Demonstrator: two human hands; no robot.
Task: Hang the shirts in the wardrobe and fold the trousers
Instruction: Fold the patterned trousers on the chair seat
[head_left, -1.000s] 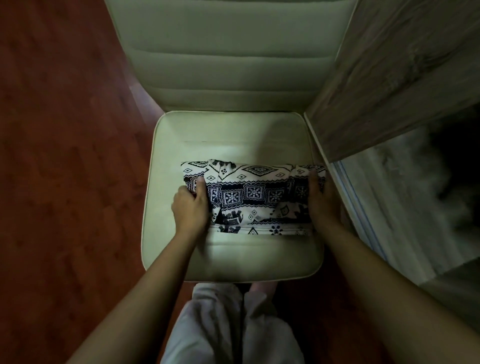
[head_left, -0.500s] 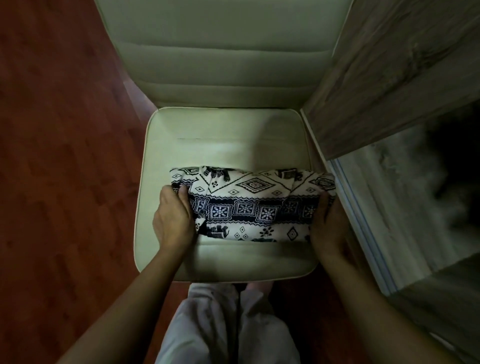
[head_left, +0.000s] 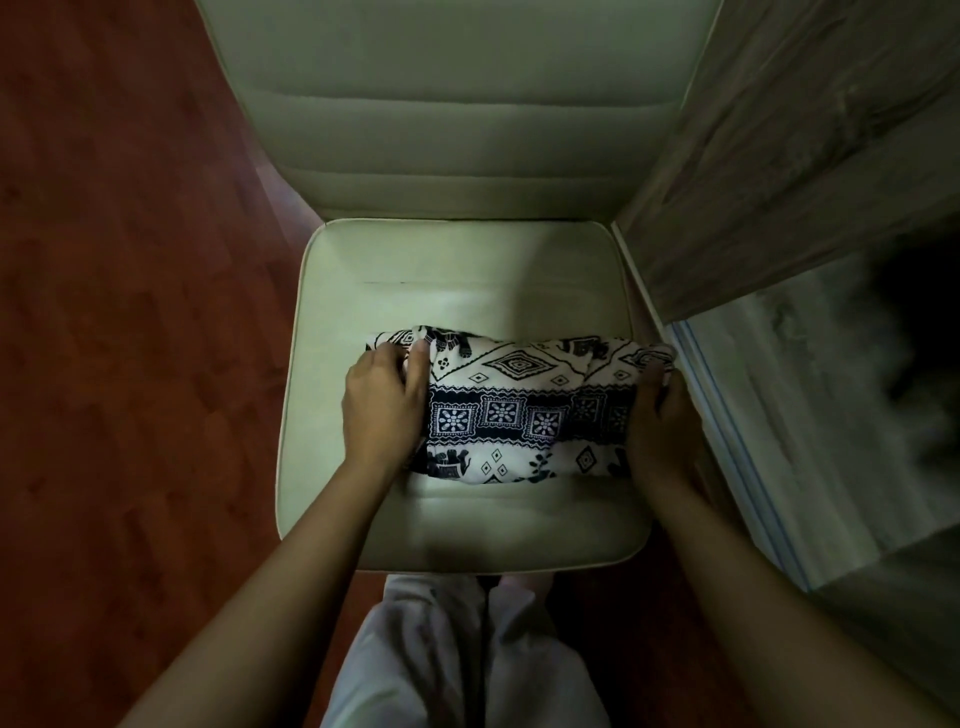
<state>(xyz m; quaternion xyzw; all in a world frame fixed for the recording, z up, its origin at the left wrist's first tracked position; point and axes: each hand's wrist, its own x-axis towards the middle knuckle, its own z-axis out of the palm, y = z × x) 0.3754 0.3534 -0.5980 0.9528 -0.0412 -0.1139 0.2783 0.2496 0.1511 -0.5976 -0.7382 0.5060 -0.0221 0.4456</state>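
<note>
Folded patterned trousers (head_left: 519, 405) on cream chair seat (head_left: 467, 270). Left hand (head_left: 382, 405) and right hand (head_left: 660, 421) grip opposite ends.

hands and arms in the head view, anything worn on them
Both hands, the left hand and the right hand, are bare: no gloves, and no rings, watch or bracelet can be made out in the dim light. Both forearms are uncovered, with no sleeve in view up to the frame edge.

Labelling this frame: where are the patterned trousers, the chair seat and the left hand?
patterned trousers (head_left: 519, 410): head view, dark middle band.
chair seat (head_left: 457, 270): head view, bare cushion behind the trousers.
left hand (head_left: 382, 410): head view, back of hand.
</note>
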